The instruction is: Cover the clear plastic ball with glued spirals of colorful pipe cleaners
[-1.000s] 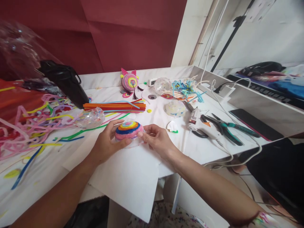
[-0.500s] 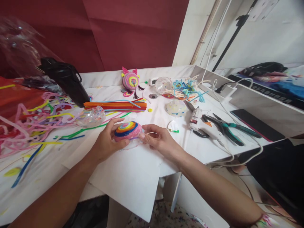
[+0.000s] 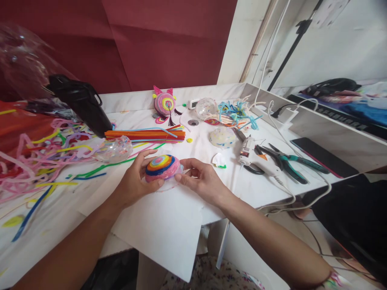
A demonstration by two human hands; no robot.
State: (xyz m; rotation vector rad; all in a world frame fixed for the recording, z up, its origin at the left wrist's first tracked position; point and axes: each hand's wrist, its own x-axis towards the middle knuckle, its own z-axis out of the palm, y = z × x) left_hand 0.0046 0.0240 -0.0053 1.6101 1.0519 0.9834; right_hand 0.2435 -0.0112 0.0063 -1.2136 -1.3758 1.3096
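Between my hands is a clear plastic ball (image 3: 163, 166), its upper part wrapped in rings of pink, blue, orange, yellow and light blue pipe cleaner; its lower part is see-through. My left hand (image 3: 134, 177) curls round its left side, thumb along the front. At the right side my right hand (image 3: 199, 177) pinches the edge between thumb and fingers. A sheet of white paper (image 3: 163, 225) lies under both hands. Behind stands a finished-looking pink ball figure (image 3: 165, 102) with ears and dark tassels.
Bundled orange pipe cleaners (image 3: 145, 135) lie behind my hands, loose pink ones (image 3: 39, 157) at left beside a black bottle (image 3: 81, 104). Clear half-shells (image 3: 223, 137) stand farther back. On the right are a glue gun (image 3: 256, 157), pliers (image 3: 293, 161) and a phone (image 3: 323, 157).
The ball has tilted slightly to the left, its ringed top turning toward my left hand. Both hands keep their hold, with the right thumb shifting a little down and left.
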